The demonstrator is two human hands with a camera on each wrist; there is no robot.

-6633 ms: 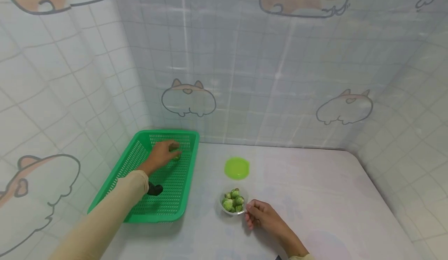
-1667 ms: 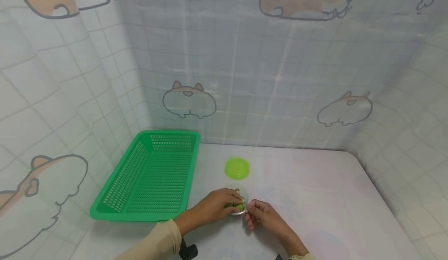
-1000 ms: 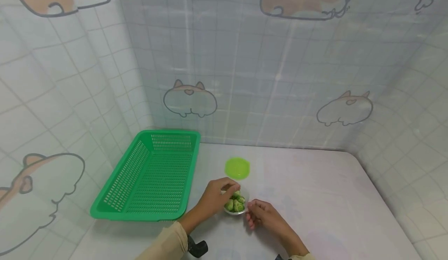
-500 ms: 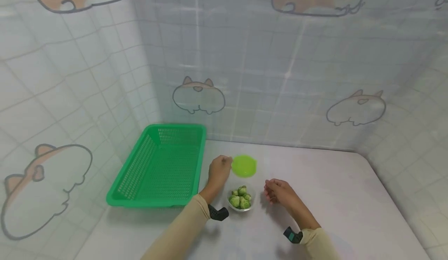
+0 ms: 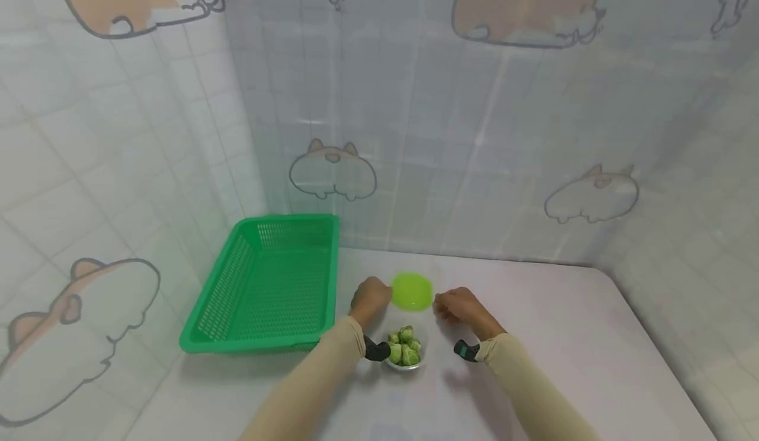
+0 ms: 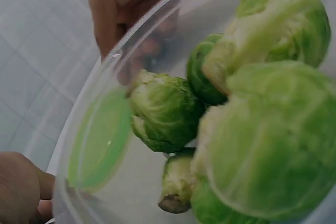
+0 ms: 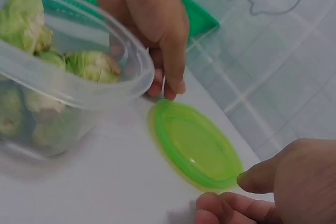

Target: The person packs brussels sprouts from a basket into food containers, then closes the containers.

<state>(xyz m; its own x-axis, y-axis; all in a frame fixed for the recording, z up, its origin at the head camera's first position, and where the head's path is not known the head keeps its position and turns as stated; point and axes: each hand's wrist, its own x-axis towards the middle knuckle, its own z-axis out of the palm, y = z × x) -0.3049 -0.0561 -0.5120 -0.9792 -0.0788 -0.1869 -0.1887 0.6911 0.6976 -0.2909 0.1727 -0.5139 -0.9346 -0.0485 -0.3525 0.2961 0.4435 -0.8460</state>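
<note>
A bright green plastic lid (image 5: 412, 292) lies on the white table between my hands. My left hand (image 5: 370, 299) pinches its left edge; in the right wrist view those fingertips meet the far rim. At the opposite edge my right hand (image 5: 465, 308) has its thumb and curled fingers on the rim, seen close in the right wrist view (image 7: 294, 182). Just nearer to me stands a clear plastic container (image 5: 403, 366) with several Brussels sprouts (image 5: 404, 345) inside. Its wall partly covers the lid (image 6: 102, 137) in the left wrist view.
A green perforated basket (image 5: 337, 276) stands at the left, close to the left forearm. Wall sheeting (image 5: 427, 164) with cartoon dogs rises behind and on both sides. The table (image 5: 534, 335) stretches to the right.
Earlier the left hand was in the basket at a sprout, then over the container. It has since moved to the lid. The right hand has left the container's side and reached the lid's right edge.
</note>
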